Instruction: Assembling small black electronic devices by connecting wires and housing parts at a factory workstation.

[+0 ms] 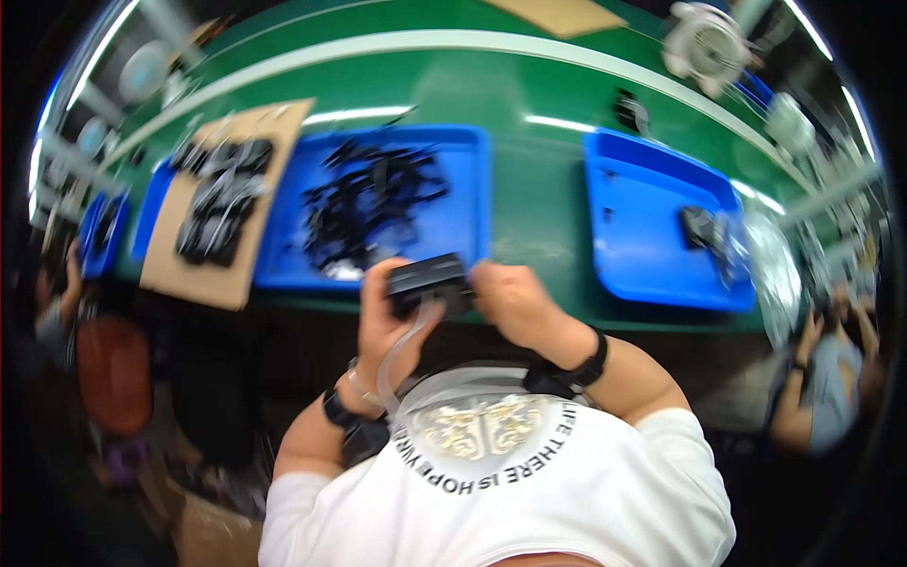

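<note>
Cardboard partly hides a blue tray. The left hand clasps a black box; the right hand curls beside it, contents unclear.

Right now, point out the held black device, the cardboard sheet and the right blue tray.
Black device [428,275], head view: its upper face.
Cardboard sheet [192,280], head view: its bare near end.
Right blue tray [644,248], head view: its bare floor.

The box looks plastic; the trays, glossy plastic.
</note>
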`<state>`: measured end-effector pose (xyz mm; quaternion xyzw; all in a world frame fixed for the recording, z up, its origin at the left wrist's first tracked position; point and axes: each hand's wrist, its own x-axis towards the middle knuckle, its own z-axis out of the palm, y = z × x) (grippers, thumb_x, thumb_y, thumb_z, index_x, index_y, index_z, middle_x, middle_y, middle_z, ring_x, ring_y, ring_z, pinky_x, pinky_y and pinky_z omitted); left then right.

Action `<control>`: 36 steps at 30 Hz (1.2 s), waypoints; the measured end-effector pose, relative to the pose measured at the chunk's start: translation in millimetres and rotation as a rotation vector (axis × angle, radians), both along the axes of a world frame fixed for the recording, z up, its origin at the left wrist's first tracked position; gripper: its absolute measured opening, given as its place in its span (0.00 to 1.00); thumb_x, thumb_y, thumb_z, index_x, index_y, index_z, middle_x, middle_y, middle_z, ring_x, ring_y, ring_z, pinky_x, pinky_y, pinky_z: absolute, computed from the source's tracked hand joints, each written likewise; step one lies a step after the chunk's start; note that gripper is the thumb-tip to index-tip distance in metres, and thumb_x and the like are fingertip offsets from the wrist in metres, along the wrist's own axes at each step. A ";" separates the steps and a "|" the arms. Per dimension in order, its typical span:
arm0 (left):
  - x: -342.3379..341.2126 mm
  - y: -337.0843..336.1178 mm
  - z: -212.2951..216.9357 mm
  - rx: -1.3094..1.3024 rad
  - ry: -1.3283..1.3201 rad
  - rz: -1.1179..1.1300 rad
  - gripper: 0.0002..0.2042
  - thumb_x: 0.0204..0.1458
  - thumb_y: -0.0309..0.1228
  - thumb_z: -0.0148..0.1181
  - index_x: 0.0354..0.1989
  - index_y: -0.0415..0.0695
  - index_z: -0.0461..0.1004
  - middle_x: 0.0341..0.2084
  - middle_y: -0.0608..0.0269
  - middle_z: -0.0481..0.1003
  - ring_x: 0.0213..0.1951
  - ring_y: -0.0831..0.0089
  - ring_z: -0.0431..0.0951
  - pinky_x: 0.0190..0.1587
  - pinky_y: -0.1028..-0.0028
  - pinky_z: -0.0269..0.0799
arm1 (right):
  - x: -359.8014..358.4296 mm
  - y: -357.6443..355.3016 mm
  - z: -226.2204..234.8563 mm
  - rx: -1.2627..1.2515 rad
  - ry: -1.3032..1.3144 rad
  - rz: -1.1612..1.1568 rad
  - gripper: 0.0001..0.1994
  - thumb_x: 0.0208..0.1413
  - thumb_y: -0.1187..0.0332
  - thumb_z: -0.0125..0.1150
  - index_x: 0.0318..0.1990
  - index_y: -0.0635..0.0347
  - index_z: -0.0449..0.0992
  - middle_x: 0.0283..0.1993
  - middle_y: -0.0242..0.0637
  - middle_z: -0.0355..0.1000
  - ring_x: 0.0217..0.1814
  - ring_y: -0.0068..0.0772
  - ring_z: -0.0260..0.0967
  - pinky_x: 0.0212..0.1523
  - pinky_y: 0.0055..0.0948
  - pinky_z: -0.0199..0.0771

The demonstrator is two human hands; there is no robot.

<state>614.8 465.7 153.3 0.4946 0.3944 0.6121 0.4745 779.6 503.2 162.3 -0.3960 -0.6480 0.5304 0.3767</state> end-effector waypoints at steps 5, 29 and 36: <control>31.5 10.2 15.5 -0.190 -0.420 -0.019 0.23 0.46 0.14 0.55 0.51 0.45 0.58 0.39 0.67 0.66 0.40 0.78 0.67 0.47 0.79 0.63 | 31.4 8.0 13.3 0.239 0.006 -0.078 0.15 0.59 0.59 0.47 0.27 0.60 0.66 0.20 0.34 0.64 0.22 0.27 0.62 0.25 0.27 0.64; 31.1 3.2 22.5 -0.095 -0.190 -0.034 0.23 0.47 0.15 0.55 0.50 0.45 0.57 0.39 0.67 0.66 0.41 0.79 0.67 0.46 0.81 0.62 | 28.4 10.6 17.8 0.147 -0.019 -0.011 0.14 0.61 0.59 0.44 0.41 0.63 0.67 0.33 0.37 0.68 0.31 0.27 0.66 0.33 0.26 0.66; 20.8 5.3 28.1 -0.117 -0.291 -0.049 0.22 0.47 0.16 0.55 0.49 0.45 0.57 0.38 0.67 0.66 0.40 0.80 0.67 0.46 0.80 0.63 | 12.1 12.0 12.9 0.305 0.178 0.013 0.15 0.62 0.59 0.42 0.38 0.64 0.67 0.30 0.34 0.65 0.30 0.25 0.63 0.32 0.24 0.65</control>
